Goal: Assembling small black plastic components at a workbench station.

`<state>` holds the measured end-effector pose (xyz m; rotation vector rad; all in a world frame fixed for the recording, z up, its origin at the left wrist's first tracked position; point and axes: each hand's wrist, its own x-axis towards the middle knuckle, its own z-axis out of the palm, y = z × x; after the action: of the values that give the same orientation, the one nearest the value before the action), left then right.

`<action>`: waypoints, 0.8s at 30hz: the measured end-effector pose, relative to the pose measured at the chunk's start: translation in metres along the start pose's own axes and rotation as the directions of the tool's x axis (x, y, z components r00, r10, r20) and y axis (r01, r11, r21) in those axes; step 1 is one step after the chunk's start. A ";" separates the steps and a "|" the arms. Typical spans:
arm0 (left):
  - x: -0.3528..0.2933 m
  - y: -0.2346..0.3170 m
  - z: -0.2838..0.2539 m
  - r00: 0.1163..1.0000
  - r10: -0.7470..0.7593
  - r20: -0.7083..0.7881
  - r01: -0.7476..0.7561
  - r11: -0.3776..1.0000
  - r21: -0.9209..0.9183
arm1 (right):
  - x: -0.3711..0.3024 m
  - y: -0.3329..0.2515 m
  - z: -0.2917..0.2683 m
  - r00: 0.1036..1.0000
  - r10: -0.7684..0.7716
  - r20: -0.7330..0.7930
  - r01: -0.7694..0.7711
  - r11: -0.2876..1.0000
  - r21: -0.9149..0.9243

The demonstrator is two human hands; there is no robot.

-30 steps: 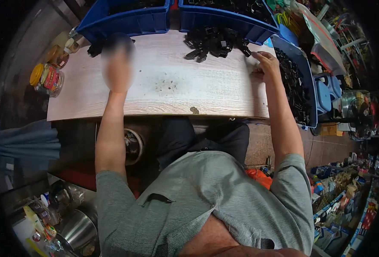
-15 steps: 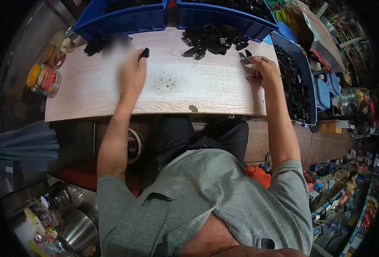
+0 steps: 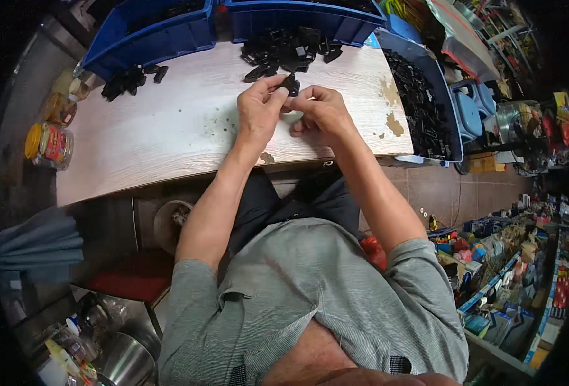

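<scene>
Both hands meet over the front middle of the table. Between the fingertips of my left hand (image 3: 258,110) is a small black plastic part (image 3: 291,83), held upright. My right hand (image 3: 323,110) pinches at the same part from the right, its fingers closed; whether it holds a second piece is hidden by the fingers. Just beyond the hands lies a heap of similar black plastic parts (image 3: 291,50). A smaller pile of black parts (image 3: 125,82) sits at the far left of the table.
Two blue bins (image 3: 152,44) stand along the table's back edge, holding black parts. At the right, a pale blue crate (image 3: 448,116) is filled with more of them. Jars with yellow lids (image 3: 33,140) stand at the left edge. The white tabletop (image 3: 136,141) has worn patches and crumbs.
My left hand has come right and my right hand left, from wide apart to touching around the black part. The view has shifted slightly.
</scene>
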<state>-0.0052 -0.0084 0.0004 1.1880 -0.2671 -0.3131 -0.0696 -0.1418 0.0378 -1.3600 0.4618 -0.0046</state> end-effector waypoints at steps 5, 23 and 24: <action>0.001 0.012 -0.023 0.918 0.249 0.308 -0.389 0.715 0.581 | 0.005 -0.004 0.005 0.998 -0.063 0.017 0.066 0.967 -0.245; 0.004 0.023 -0.049 0.679 0.263 0.685 -0.734 0.245 0.633 | 0.022 0.010 0.002 0.997 -0.048 0.066 0.074 0.858 -0.508; 0.002 0.023 -0.049 0.676 0.263 0.689 -0.737 0.249 0.628 | 0.024 0.014 0.001 0.994 -0.074 0.081 0.105 0.854 -0.509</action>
<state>0.0166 0.0412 0.0046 1.9806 -1.4014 0.2426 -0.0507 -0.1446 0.0174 -1.9043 0.3602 0.0879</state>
